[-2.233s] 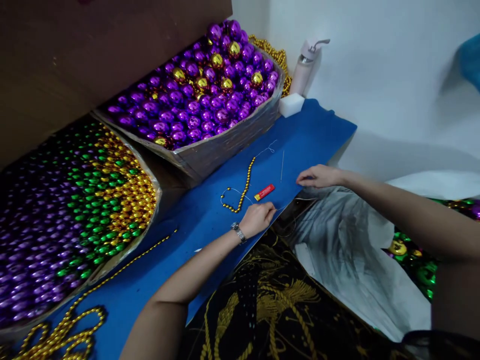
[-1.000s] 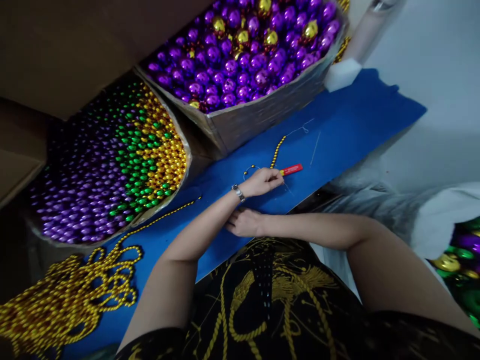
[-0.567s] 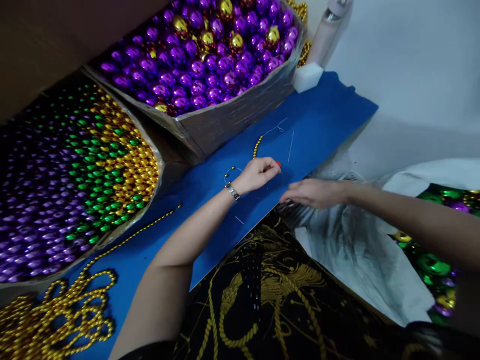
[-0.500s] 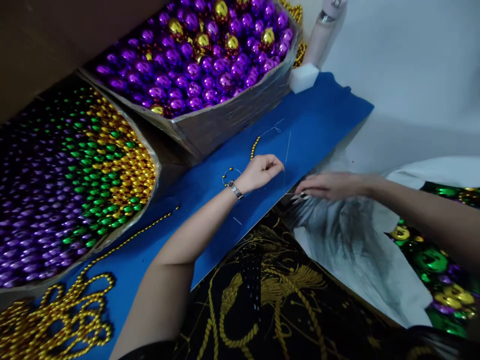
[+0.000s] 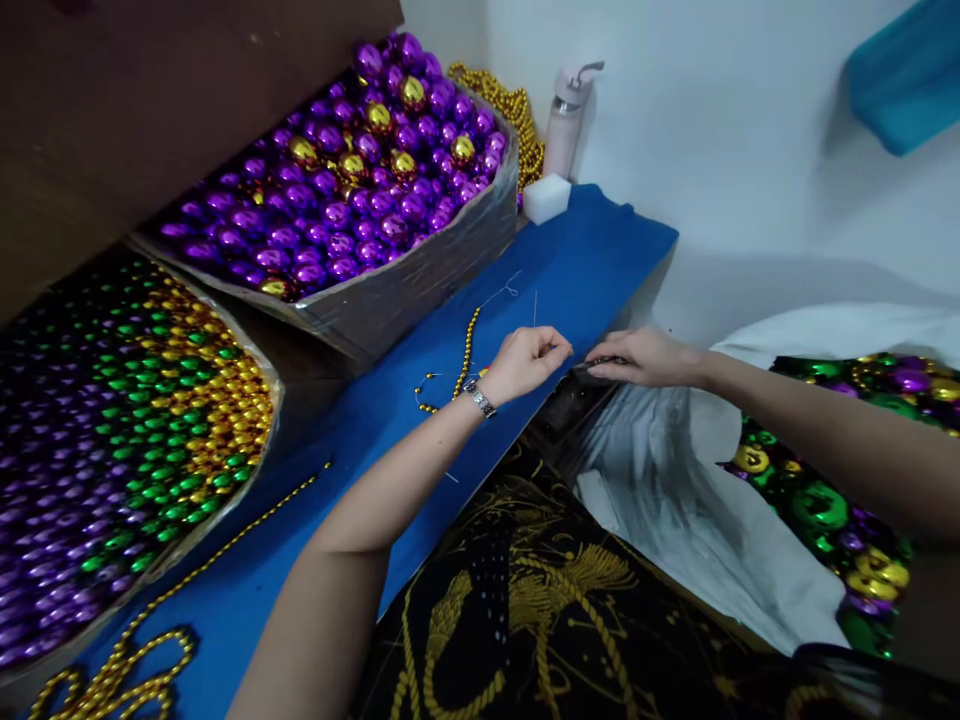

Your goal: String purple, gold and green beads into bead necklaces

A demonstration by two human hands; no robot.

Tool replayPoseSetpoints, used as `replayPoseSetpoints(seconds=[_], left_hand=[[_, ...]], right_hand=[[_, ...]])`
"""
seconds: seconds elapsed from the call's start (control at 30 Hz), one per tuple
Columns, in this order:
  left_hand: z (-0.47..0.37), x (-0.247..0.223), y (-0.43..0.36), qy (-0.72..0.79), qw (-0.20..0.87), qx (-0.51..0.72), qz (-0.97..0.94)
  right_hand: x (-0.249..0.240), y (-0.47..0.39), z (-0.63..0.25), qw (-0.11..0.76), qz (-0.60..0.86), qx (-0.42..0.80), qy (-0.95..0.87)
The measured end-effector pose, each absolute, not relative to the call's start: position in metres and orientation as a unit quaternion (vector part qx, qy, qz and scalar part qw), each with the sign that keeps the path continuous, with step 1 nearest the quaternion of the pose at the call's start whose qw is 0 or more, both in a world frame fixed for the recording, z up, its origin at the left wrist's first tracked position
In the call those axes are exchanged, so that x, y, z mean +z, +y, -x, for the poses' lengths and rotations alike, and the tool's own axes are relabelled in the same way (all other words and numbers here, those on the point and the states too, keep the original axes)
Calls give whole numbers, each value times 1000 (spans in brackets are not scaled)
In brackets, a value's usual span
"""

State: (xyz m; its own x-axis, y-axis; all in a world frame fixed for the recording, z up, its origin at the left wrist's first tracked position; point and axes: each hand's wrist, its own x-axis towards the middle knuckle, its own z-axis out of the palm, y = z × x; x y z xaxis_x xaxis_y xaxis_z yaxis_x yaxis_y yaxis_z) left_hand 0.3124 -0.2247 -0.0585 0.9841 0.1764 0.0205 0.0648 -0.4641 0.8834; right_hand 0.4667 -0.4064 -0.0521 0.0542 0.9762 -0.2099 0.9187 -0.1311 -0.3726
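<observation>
My left hand (image 5: 527, 362), with a metal-band watch (image 5: 480, 398), is closed in a pinch over the edge of the blue mat (image 5: 600, 250). A thin clear thread appears to be between its fingertips, though it is barely visible. Close beside it on the right, my right hand (image 5: 641, 357) is closed around a slim dark metal tool (image 5: 606, 360), mostly hidden by the fingers. Behind the left wrist, a short strand of small gold beads (image 5: 468, 345) lies on the mat, its thread ending in a loop. Several loose-spaced gold beads (image 5: 428, 408) sit on thread nearby.
One box (image 5: 420, 262) holds purple and gold balls; another box (image 5: 232, 520) holds smaller green, gold and purple beads. Gold bead chain (image 5: 150, 680) lies front left. A bottle (image 5: 564, 130) and white block (image 5: 547, 199) stand at the back. A white sack (image 5: 652, 530) opens at right.
The camera view has shifted, showing more of the wall at right. My two hands have come closer together, with the right fingers now almost at the left fingertips.
</observation>
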Motion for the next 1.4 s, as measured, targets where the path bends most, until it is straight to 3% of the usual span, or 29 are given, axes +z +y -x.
replayPoseSetpoints(seconds=[0.6,0.73,0.97,1.2,1.4], left_hand=[[-314,-58,-228,60,495,48,-865],[-292,-58,-213,111,568,82,-811],[-229,-58,-188,304,793,143,-508],[-187,-70,-185,367,835,173,-372],[-166,-76,-189,408,830,199,-324]], right_hand=[[-52,-407,-475,39,751,213,-624],[-63,-389,-482,-5,743,170,-647],[-95,-334,-481,-103,625,44,-773],[-108,-296,-456,-85,607,-16,-790],[-105,-280,-473,-162,632,-58,-756]])
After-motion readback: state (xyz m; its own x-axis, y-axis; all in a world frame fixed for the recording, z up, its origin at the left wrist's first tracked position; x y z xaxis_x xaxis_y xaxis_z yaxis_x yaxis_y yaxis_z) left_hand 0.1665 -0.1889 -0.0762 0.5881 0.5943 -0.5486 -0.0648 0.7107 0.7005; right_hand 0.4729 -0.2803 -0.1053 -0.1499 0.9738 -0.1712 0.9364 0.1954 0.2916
